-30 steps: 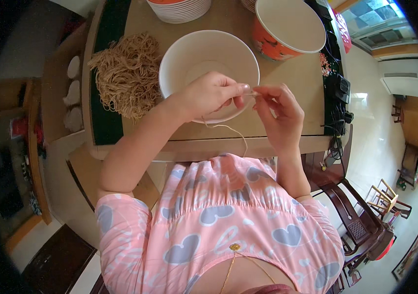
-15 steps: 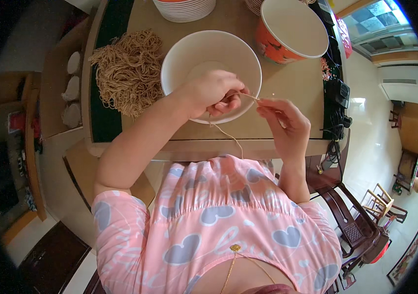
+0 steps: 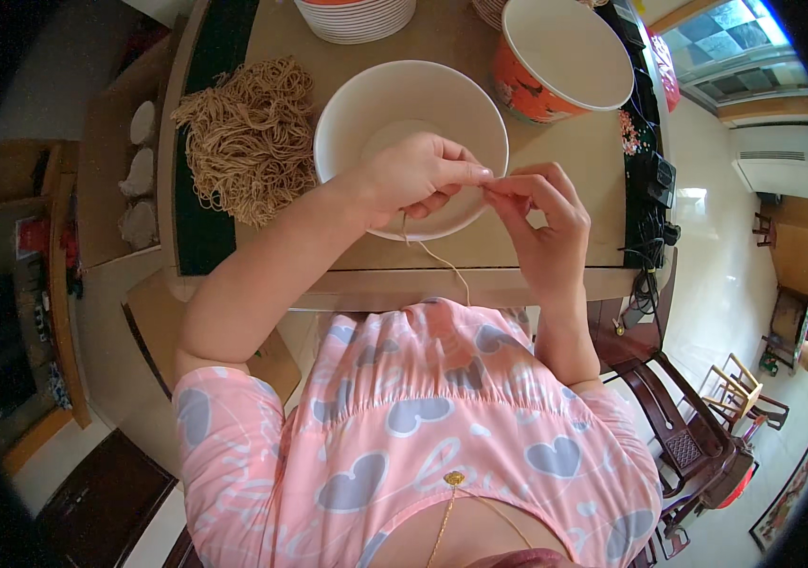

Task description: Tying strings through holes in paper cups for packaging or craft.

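Note:
Over the right part of a large white bowl [image 3: 357, 109], my two hands meet fingertip to fingertip. My left hand [image 3: 415, 175] is closed on a thin tan string [image 3: 447, 262], whose tail hangs below it, across the table edge toward my lap. With thumb and forefinger together, my right hand [image 3: 548, 222] pinches at the same spot; the bit of string between the fingertips is hidden. Left of the bowl lies a tangled heap of tan string [image 3: 248, 142].
An orange paper bucket [image 3: 525, 90] with a white inside stands right of the bowl. A stack of white bowls [image 3: 357, 26] is at the back. Small pink bits [image 3: 629, 133], black cables [image 3: 648, 241] and a black adapter [image 3: 656, 180] lie along the right edge.
My right hand has moved left and slightly up, so its fingertips now meet those of my left hand. The stretch of string seen between them is now hidden.

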`<state>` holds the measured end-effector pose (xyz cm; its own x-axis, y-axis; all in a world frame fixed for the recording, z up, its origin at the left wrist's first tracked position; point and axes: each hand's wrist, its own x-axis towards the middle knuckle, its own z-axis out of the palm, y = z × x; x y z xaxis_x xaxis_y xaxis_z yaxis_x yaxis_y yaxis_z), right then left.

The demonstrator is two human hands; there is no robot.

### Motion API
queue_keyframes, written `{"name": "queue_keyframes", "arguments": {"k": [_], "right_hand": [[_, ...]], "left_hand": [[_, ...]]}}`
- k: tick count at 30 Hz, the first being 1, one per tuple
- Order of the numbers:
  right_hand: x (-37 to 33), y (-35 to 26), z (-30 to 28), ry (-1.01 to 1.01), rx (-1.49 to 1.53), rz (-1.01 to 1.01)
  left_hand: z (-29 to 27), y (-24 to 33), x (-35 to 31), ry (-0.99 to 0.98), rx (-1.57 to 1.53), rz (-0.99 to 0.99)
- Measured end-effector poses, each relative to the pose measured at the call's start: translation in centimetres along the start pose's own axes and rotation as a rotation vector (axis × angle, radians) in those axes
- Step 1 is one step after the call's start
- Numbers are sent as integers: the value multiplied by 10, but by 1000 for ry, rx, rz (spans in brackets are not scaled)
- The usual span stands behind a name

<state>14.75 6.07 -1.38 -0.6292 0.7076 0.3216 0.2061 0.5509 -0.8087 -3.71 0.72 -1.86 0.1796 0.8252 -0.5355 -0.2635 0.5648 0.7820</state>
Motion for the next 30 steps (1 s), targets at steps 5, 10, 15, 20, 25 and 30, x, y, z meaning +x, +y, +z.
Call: {"name": "queue_keyframes", "arguments": {"k": [5,10,15,20,25,30], "right_hand": [[0,1,3,17,47,15],[5,10,3,83,-47,-125],[5,15,6,88,-43,-228],[0,21,17,90,330,121],[9,20,14,177,82,-136],[6,25,14,150,90,-97]], "left_hand": [[3,0,1,60,-94,69],[7,4,1,124,-156,94],[8,3,0,122,-292,67],[4,1,3,102,-357,124],[7,0,1,75,-363,111],[11,-1,2,77,-335,164]]}}
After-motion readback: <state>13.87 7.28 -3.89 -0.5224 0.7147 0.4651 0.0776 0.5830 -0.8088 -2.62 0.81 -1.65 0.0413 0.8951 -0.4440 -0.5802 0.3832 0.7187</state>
